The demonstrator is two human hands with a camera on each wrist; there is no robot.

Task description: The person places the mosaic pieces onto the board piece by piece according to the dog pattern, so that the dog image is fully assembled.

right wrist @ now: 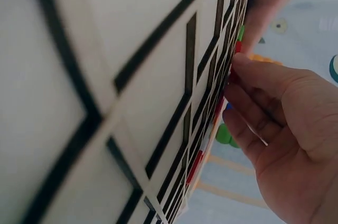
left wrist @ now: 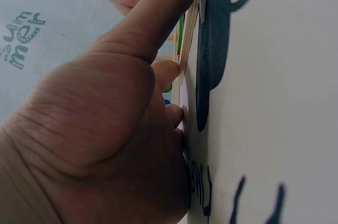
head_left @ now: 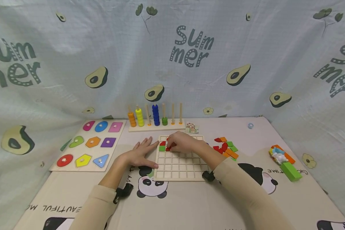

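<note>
A pale wooden grid board (head_left: 179, 174) lies on the patterned tablecloth. Over its upper left squares, my right hand (head_left: 183, 142) pinches a small red tile (right wrist: 234, 74) between thumb and fingertips, close against the grid. A green tile (head_left: 162, 148) and a red tile (head_left: 162, 143) sit in squares beside those fingertips. Further red pieces are partly hidden behind the hand. My left hand (head_left: 141, 155) rests at the board's left side with fingers spread and straight. Its thumb and index finger touch the board's edge, and in the left wrist view the thumb (left wrist: 158, 18) reaches up to that edge.
Loose red, orange and green tiles (head_left: 232, 154) lie right of the board. A shape puzzle (head_left: 93, 152) stands left, a peg stand with rings (head_left: 158, 128) and a small card (head_left: 192, 128) behind. Far right are a green block (head_left: 291, 171), an orange block (head_left: 287, 156) and a blue ring (head_left: 250, 126).
</note>
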